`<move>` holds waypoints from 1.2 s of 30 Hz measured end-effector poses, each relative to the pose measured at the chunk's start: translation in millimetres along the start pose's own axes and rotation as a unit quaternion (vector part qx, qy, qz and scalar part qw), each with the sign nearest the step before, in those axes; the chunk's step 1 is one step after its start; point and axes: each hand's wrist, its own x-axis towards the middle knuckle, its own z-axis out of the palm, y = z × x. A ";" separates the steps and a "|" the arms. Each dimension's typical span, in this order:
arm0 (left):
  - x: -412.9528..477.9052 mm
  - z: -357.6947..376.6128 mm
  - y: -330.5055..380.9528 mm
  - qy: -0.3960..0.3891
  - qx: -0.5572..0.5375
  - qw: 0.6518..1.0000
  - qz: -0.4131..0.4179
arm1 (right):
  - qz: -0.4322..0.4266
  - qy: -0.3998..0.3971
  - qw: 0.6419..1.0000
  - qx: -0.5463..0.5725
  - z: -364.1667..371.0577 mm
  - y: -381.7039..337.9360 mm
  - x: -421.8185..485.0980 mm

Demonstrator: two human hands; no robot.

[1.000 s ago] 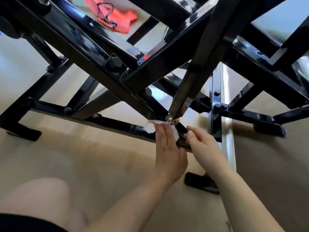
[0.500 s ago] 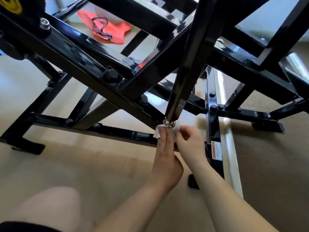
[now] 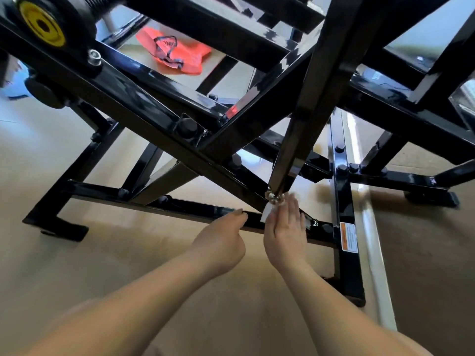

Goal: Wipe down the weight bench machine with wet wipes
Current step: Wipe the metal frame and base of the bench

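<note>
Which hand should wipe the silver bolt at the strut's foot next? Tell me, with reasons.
Right. The right hand has the wet wipe under its fingers, just below the silver bolt. The left hand holds nothing and sits farther off, by the lower bar.

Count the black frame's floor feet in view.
3: one black metal foot at far left, one at lower right below the orange warning sticker, one at far right. Others may be hidden.
</note>
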 end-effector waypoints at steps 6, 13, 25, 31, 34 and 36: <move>3.2 22.3 10.1 -0.053 0.008 0.999 0.000 | 0.019 -0.002 1.000 -0.018 -5.7 22.7 0.6; 24.4 21.4 15.8 -0.024 0.025 0.999 0.037 | 0.000 0.055 0.996 0.072 -6.7 13.7 9.2; 41.9 43.1 30.2 -0.057 0.021 0.996 0.070 | -0.022 0.109 0.987 0.116 10.9 30.7 18.7; 51.5 39.1 26.2 -0.037 0.055 0.998 0.018 | -0.022 0.069 0.989 0.126 12.3 70.1 23.7; 51.3 36.6 16.5 -0.020 0.062 0.998 0.005 | -0.006 0.074 0.994 0.077 14.0 63.4 24.8; 50.9 33.2 8.3 -0.010 0.069 0.998 -0.006 | -0.051 0.073 0.995 0.039 20.1 43.5 19.9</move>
